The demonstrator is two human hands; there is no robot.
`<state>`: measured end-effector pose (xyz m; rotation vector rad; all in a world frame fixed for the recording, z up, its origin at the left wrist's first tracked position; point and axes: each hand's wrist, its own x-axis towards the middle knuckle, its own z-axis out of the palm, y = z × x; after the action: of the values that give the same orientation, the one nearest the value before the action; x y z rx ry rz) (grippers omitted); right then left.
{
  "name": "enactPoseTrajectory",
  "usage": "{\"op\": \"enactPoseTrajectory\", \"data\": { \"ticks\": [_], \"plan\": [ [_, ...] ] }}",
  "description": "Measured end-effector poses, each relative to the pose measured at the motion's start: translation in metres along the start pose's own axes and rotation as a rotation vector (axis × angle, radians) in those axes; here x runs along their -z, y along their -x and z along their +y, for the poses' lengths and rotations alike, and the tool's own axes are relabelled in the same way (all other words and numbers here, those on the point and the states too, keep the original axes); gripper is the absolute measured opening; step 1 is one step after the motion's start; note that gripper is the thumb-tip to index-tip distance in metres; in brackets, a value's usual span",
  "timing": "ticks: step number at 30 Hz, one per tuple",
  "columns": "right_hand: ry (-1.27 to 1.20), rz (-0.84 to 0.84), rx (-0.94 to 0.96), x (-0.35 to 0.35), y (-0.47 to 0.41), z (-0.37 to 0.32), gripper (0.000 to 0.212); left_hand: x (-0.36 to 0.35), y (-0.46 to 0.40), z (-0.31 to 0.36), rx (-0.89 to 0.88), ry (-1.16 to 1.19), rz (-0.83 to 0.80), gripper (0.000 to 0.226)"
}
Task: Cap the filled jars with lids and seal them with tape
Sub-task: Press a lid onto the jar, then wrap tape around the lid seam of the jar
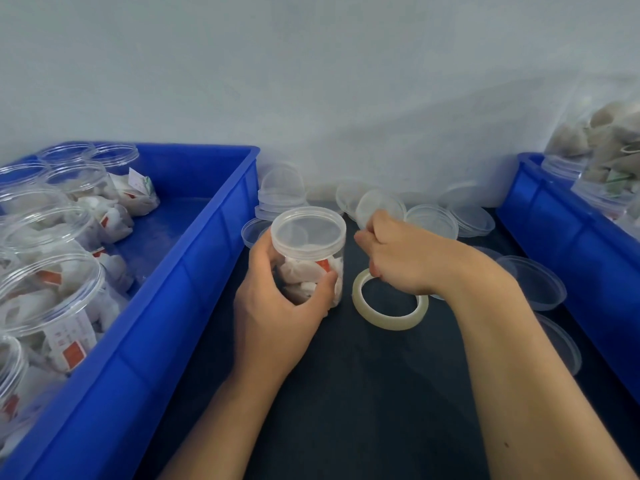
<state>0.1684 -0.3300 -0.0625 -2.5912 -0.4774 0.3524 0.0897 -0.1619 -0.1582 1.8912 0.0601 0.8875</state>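
Head view: my left hand (277,306) grips the jar (310,258), fingers and thumb curled round its lower body, holding it upright on the dark table (363,393) between the two crates. I see white sachets with orange labels inside the jar, and a clear lid (307,226) already sits on top. My right hand (398,261) is just right of the jar, fingers curled and pinched together near the lid's edge; I cannot tell whether it pinches a tape end. Below that hand lies the tape roll (389,301), flat on the table, just beside the jar, with my wrist over its far rim. Loose lids (433,221) are piled behind and to the right of my hands. Open filled jars (52,289) stand in the left crate (173,306); more jars fill the right crate (554,230).
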Motion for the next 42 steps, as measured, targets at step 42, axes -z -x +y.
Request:
{"op": "enactPoseTrajectory", "data": {
  "ticks": [42],
  "plan": [
    [0.081,0.109,0.391,0.022,0.049,-0.055,0.011,-0.008,0.007,0.02,-0.391,-0.198,0.335,0.052]
  ]
}}
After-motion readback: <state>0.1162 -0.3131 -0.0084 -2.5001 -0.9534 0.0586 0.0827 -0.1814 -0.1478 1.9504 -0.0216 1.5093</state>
